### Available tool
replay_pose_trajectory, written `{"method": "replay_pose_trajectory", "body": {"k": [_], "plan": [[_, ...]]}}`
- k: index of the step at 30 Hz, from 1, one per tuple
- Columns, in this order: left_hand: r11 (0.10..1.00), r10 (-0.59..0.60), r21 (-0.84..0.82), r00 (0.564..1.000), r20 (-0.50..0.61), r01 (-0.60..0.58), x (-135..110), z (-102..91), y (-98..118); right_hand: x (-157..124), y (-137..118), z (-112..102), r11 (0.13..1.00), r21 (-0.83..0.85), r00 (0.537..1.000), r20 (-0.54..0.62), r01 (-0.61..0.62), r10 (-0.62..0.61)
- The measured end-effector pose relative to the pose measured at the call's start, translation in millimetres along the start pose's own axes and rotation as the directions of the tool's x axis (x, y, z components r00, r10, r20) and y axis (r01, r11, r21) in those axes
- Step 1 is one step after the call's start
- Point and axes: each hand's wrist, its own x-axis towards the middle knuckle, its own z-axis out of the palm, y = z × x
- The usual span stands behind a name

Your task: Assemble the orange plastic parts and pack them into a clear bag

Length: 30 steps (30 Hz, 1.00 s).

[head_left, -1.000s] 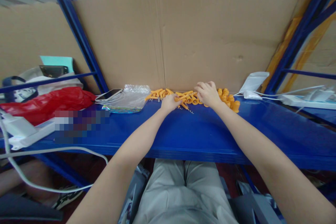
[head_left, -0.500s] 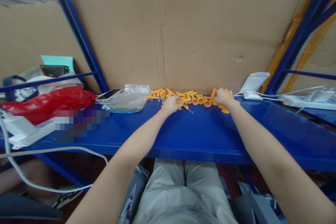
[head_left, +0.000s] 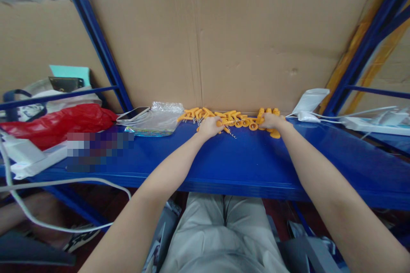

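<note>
My left hand (head_left: 210, 127) is closed around a yellow corkscrew (head_left: 228, 129), whose metal spiral points toward the front right. Behind and beside it, several yellow corkscrews (head_left: 194, 113) with T-shaped handles lie in a row along the cardboard. Between my hands are several round yellow cup-like pieces (head_left: 253, 126), their hollow ends facing me. My right hand (head_left: 272, 121) reaches into a group of yellow plastic pieces (head_left: 274, 134) at the row's right end. Its fingers are bent and pressed together by one piece; the fingertips are partly hidden.
A blue shelf top (head_left: 237, 162) carries everything, backed by a tall cardboard sheet (head_left: 256, 47). Left of the corkscrews lie a clear plastic bag (head_left: 156, 123), a phone (head_left: 137, 113) and a red bag (head_left: 67, 123). White cables and a power strip (head_left: 368, 123) are at right. Blue posts (head_left: 102, 47) stand at the sides.
My right hand has lowered slightly and shifted among the yellow pieces, uncovering several upright ones behind it. My left hand stays in place with the corkscrew.
</note>
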Motion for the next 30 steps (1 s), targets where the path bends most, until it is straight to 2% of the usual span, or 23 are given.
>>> {"method": "replay_pose_trajectory", "body": {"k": [3, 5, 9, 11, 13, 16, 22, 27, 30], "plan": [[1.000, 0.005, 0.017, 1.000, 0.001, -0.005, -0.2, -0.1, 0.2, -5.5, -6.2, -7.4, 0.997, -0.032, 0.985, 0.156, -0.069, 0.074], [1.000, 0.004, 0.028, 1.000, 0.006, -0.004, -0.4, -0.5, 0.3, -8.9, -11.3, -15.1, 0.996, -0.022, 0.980, 0.178, -0.084, 0.087], [1.000, -0.002, 0.031, 1.000, 0.003, 0.002, -0.5, -1.0, 0.0, -9.3, -20.3, -24.0, 0.989, 0.099, 0.994, -0.010, -0.109, 0.111], [1.000, -0.006, 0.025, 1.000, 0.005, 0.006, -0.4, -1.0, -0.1, -6.1, -24.9, -23.8, 0.974, 0.228, 0.990, -0.131, -0.020, 0.051], [1.000, -0.007, 0.022, 1.000, 0.014, 0.006, -0.3, -1.0, 0.1, -2.9, -29.9, -22.4, 0.943, 0.311, 0.968, -0.246, 0.119, -0.041], [1.000, -0.015, 0.020, 1.000, 0.022, 0.015, -0.6, -1.6, 0.5, -1.6, -37.3, -21.5, 0.916, 0.297, 0.929, -0.328, 0.271, -0.169], [0.998, -0.059, 0.022, 0.998, 0.032, 0.058, -1.1, -3.8, 0.1, -8.6, -46.5, -17.7, 0.920, 0.150, 0.926, -0.169, 0.362, -0.337], [0.997, -0.073, 0.027, 0.997, 0.020, 0.072, -0.7, -3.1, -0.7, -13.6, -56.8, -13.4, 0.935, 0.160, 0.948, -0.032, 0.316, -0.315], [0.997, -0.065, 0.032, 0.998, 0.026, 0.064, -0.6, -2.9, -0.4, -15.1, -61.1, -13.2, 0.949, 0.108, 0.951, 0.057, 0.296, -0.303]]}}
